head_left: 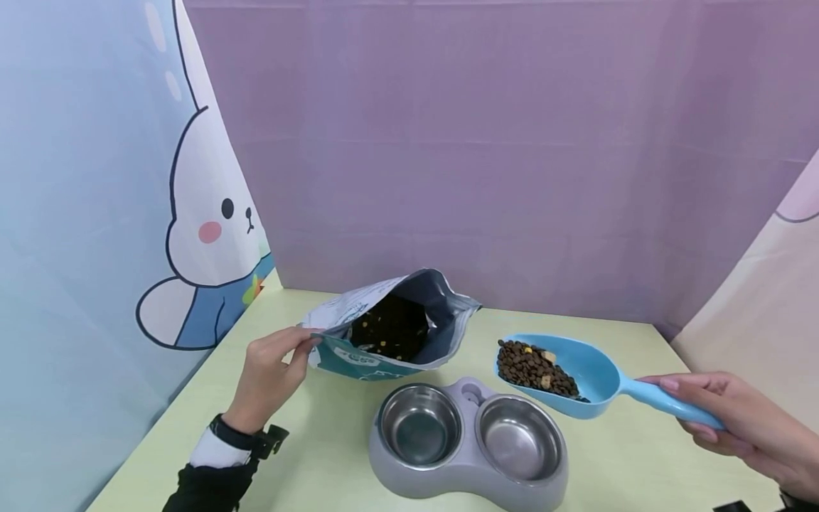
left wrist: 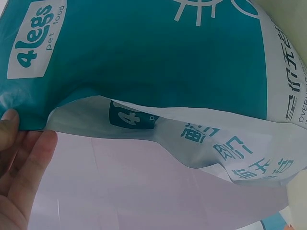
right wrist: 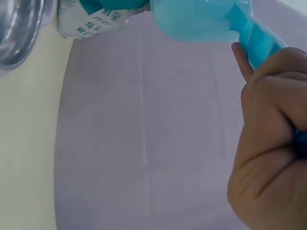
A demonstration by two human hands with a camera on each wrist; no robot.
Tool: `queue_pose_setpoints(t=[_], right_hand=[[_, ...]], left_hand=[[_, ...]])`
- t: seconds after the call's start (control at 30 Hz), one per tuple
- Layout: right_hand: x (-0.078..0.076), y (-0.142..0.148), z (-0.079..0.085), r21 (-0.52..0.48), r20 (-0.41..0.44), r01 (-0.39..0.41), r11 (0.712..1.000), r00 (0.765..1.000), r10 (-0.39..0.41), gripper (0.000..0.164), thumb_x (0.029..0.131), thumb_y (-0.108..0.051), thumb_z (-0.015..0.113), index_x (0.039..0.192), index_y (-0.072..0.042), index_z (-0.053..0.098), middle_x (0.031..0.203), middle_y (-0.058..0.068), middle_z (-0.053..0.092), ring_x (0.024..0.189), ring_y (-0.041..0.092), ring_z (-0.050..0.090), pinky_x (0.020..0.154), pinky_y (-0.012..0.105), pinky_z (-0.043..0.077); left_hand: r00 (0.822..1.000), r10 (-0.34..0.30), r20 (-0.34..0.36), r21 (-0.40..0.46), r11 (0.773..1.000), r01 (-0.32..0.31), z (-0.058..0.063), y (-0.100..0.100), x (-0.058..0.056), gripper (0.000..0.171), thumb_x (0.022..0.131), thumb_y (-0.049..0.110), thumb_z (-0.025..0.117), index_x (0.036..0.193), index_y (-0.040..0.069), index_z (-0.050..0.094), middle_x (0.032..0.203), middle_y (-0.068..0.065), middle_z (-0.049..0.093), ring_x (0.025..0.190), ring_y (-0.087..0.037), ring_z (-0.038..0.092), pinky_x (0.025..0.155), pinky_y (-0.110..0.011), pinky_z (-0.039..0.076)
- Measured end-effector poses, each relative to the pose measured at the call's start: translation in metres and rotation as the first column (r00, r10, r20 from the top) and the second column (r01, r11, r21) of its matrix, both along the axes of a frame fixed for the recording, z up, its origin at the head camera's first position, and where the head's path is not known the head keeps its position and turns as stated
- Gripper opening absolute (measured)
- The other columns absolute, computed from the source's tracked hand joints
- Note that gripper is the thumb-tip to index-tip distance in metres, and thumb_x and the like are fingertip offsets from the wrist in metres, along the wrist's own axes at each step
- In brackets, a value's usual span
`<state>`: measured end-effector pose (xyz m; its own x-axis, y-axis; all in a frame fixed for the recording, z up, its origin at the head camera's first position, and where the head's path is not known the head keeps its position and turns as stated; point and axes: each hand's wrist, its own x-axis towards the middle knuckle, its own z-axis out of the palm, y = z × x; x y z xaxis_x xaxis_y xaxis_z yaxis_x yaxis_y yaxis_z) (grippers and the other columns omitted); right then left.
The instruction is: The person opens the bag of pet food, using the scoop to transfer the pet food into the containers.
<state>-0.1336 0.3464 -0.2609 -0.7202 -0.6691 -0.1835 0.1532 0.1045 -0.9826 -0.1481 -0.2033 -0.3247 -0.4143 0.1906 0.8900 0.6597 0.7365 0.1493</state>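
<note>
My left hand [head_left: 274, 373] pinches the near left edge of an open pet food bag [head_left: 358, 360], which is tilted with its mouth toward me and shows dark kibble [head_left: 392, 331] inside. In the left wrist view the bag [left wrist: 158, 62] is teal and white, its rim between thumb and fingers [left wrist: 41, 158]. On the right, my right hand [head_left: 736, 419] grips the handle of a light blue scoop [head_left: 591, 370]. Brown kibble [head_left: 536, 368] with a few pale pieces lies in the scoop's front part. The scoop is held up near the right bowl. Its underside [right wrist: 196, 19] shows in the right wrist view.
A grey-purple double feeder [head_left: 463, 448] stands on the pale yellow table [head_left: 320, 441], holding a left steel bowl [head_left: 420, 427] and a right steel bowl [head_left: 520, 437]. Behind hangs a purple cloth [head_left: 448, 156]; a blue cloth with a rabbit drawing [head_left: 214, 199] bounds the left side.
</note>
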Motion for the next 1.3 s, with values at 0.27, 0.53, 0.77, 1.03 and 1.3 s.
queue_pose_setpoints(t=[0.27, 0.53, 0.77, 1.03, 1.3], right_hand=[[-0.002, 0.012, -0.019, -0.003, 0.081, -0.015, 1.000, 0.997, 0.015, 0.041, 0.100, -0.011, 0.017, 0.125, -0.012, 0.049, 0.062, 0.017, 0.024, 0.047, 0.026, 0.011, 0.039, 0.035, -0.003], [-0.005, 0.023, -0.039, -0.008, 0.112, -0.047, 0.999, 0.993, 0.047, 0.040, 0.100, -0.010, 0.016, 0.126, -0.007, 0.046, 0.062, 0.020, 0.020, 0.046, 0.028, 0.011, 0.040, 0.036, -0.003], [-0.006, 0.027, -0.051, 0.117, 0.091, 0.003, 0.993, 0.996, -0.014, 0.036, 0.101, -0.015, 0.023, 0.124, -0.010, 0.051, 0.060, 0.017, 0.024, 0.046, 0.025, 0.014, 0.042, 0.038, -0.003], [-0.011, 0.027, -0.059, 0.177, 0.072, 0.023, 0.984, 0.997, -0.037, 0.033, 0.100, -0.015, 0.029, 0.121, -0.009, 0.054, 0.071, -0.002, 0.052, 0.048, 0.006, 0.034, 0.043, 0.038, -0.003], [-0.012, 0.025, -0.062, 0.214, 0.076, 0.011, 0.977, 0.997, -0.028, 0.033, 0.099, -0.016, 0.030, 0.119, -0.010, 0.056, 0.075, 0.002, 0.054, 0.052, 0.005, 0.040, 0.041, 0.035, -0.001]], left_hand=[[1.000, -0.021, 0.001, 0.006, 1.000, 0.021, -0.001, -0.001, 0.000, 0.034, 0.061, -0.014, 0.072, 0.087, 0.007, 0.065, 0.081, -0.004, 0.066, 0.075, -0.014, 0.063, 0.066, -0.027, 0.054], [1.000, -0.027, 0.005, 0.006, 1.000, 0.027, -0.001, -0.001, 0.000, 0.035, 0.062, -0.015, 0.071, 0.088, 0.006, 0.065, 0.083, -0.004, 0.067, 0.077, -0.014, 0.063, 0.067, -0.027, 0.054], [0.998, -0.024, 0.050, 0.003, 1.000, 0.024, -0.002, -0.003, 0.001, 0.030, 0.065, -0.012, 0.070, 0.088, 0.006, 0.065, 0.084, -0.003, 0.067, 0.078, -0.013, 0.063, 0.069, -0.027, 0.054], [1.000, -0.016, 0.009, 0.008, 1.000, 0.016, -0.001, -0.001, 0.001, 0.035, 0.061, -0.014, 0.072, 0.089, 0.006, 0.065, 0.084, -0.004, 0.067, 0.078, -0.014, 0.063, 0.068, -0.027, 0.054], [1.000, -0.015, 0.027, 0.007, 1.000, 0.015, -0.002, -0.002, 0.001, 0.034, 0.062, -0.014, 0.072, 0.089, 0.005, 0.065, 0.084, -0.005, 0.067, 0.078, -0.015, 0.063, 0.068, -0.027, 0.054]])
